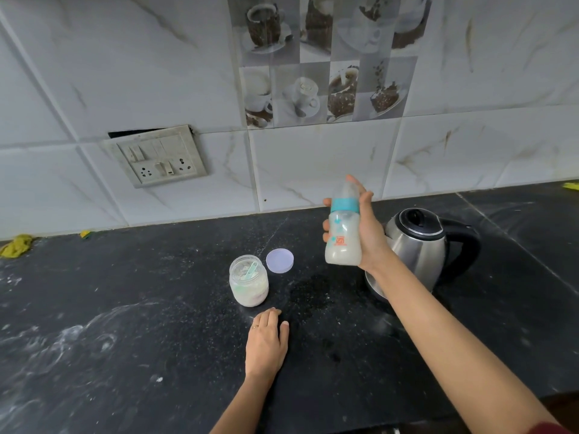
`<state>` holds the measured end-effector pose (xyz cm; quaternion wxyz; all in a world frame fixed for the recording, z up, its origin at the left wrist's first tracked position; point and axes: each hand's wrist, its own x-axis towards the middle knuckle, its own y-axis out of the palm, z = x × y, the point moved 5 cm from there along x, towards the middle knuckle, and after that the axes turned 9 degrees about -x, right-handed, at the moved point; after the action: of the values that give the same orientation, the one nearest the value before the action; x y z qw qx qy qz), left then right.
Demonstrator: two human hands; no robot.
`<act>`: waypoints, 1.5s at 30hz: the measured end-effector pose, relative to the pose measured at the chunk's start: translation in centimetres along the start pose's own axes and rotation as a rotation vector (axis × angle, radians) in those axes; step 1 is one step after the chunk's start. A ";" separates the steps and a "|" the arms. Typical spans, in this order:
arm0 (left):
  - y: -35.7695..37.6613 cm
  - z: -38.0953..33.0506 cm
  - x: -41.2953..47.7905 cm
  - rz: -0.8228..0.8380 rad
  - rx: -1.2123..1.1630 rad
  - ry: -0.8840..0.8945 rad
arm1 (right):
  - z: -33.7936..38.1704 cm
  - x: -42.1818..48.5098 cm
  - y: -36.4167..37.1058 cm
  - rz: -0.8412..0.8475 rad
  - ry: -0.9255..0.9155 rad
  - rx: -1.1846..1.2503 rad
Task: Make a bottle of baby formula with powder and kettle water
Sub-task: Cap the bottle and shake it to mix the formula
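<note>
My right hand (366, 233) grips a baby bottle (343, 233) upright in the air above the black counter. The bottle has a teal collar, a clear cap and milky white liquid in its lower part. Behind my right wrist stands a steel kettle (419, 245) with a black lid and handle. An open clear jar of white powder (249, 285) sits left of centre, a teal scoop (252, 270) resting inside it. The jar's pale lilac lid (279, 260) lies flat beside it. My left hand (266, 339) rests palm down on the counter just in front of the jar, holding nothing.
The black stone counter (141, 324) carries white powder smears at the left and a damp patch (310, 292) near the centre. A yellow cloth (15, 245) lies at the far left by the tiled wall. A switch and socket plate (156, 156) is mounted on the wall.
</note>
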<state>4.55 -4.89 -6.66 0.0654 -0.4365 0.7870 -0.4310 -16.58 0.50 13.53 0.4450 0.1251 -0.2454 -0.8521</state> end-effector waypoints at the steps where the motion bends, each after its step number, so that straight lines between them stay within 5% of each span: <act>1: 0.0 0.0 0.0 0.001 -0.002 -0.001 | 0.0 0.3 -0.2 -0.031 0.004 0.051; 11: 0.1 0.1 0.0 -0.007 0.002 -0.002 | 0.6 0.7 -1.0 -0.123 0.063 0.180; 15: 0.1 0.1 0.0 -0.008 0.011 0.004 | -0.7 0.6 -0.7 -0.057 0.110 0.018; 19: 0.0 0.0 0.1 -0.004 0.006 0.003 | -0.2 1.2 -0.8 -0.109 0.085 0.191; 22: -0.1 -0.1 0.0 -0.007 0.004 0.007 | -0.9 0.7 -0.3 -0.025 0.122 0.080; 27: 0.0 -0.1 0.1 -0.004 0.000 0.003 | -0.6 0.6 0.0 0.035 -0.027 0.166; 31: 0.0 -0.1 0.1 -0.006 -0.008 -0.002 | -1.2 0.2 0.4 0.162 -0.026 -0.006; 34: 0.0 -0.1 0.2 0.001 -0.004 -0.006 | -0.8 0.8 -0.4 0.005 -0.085 0.118; 45: 0.0 -0.2 0.2 0.001 0.000 -0.011 | -2.4 0.4 -0.1 0.069 0.096 0.091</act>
<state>4.36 -4.90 -6.52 0.0702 -0.4383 0.7870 -0.4285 -15.87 -0.53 11.49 0.4792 0.1775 -0.2663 -0.8173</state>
